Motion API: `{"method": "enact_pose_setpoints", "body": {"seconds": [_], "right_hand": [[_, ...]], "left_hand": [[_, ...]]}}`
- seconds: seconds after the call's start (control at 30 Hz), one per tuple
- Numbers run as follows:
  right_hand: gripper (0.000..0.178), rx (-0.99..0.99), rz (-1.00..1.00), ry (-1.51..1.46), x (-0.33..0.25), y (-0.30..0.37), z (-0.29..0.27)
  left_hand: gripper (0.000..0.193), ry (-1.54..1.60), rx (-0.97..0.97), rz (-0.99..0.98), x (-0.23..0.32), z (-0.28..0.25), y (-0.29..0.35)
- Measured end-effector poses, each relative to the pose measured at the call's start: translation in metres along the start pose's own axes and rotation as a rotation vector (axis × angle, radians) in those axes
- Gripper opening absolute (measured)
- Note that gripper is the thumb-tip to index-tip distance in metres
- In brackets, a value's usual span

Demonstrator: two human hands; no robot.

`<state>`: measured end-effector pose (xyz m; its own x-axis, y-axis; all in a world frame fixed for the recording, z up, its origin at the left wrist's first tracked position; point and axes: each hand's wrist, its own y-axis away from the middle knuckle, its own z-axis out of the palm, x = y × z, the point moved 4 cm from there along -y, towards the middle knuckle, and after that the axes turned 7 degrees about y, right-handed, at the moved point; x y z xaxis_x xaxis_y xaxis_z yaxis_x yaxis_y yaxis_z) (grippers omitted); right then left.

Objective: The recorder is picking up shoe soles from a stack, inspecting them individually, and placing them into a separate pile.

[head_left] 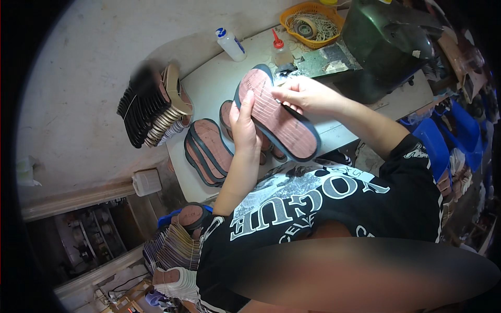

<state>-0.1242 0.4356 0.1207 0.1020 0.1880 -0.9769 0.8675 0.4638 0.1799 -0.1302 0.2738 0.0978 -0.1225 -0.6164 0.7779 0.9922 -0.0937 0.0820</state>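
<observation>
A shoe sole (284, 128) with a pinkish face, crosswise grooves and a dark rim is held up slantwise over the white table. My left hand (245, 120) grips its left edge, thumb lying on the pink face. At the opposite edge, near the narrow middle, my right hand (305, 95) is closed in a pinch. Whatever sits between those fingertips is too small to make out. Below and left of my left hand, a few similar soles (209, 143) lie overlapping on the table, and another sole (226, 115) is partly hidden behind my left hand.
The white table (203, 83) carries a white bottle with a blue cap (232, 46), a red-tipped squeeze bottle (282, 52), an orange basket (292, 32) of cord and tape, and a dark green machine (383, 44). Stacked soles (154, 112) stand at left; blue chairs (430, 143) at right.
</observation>
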Motion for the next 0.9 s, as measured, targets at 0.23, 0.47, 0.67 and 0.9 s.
{"method": "enact_pose_setpoints", "body": {"seconds": [0.23,0.47,0.67,0.9], "right_hand": [[0.049,-0.122,0.062,-0.457,0.049,0.025,0.024],[0.033,0.008,0.201,-0.441,0.041,0.051,0.032],[0.032,0.03,0.191,-0.448,0.032,0.057,0.023],[0.038,0.122,0.157,-0.678,0.038,0.045,0.027]], "left_hand": [[0.034,0.023,0.134,-0.009,-0.016,-0.02,-0.031],[0.032,-0.189,0.092,0.12,-0.031,-0.021,-0.054],[0.033,-0.27,0.062,0.09,-0.032,-0.008,-0.068],[0.03,-0.251,0.086,0.004,-0.028,-0.001,-0.081]]}}
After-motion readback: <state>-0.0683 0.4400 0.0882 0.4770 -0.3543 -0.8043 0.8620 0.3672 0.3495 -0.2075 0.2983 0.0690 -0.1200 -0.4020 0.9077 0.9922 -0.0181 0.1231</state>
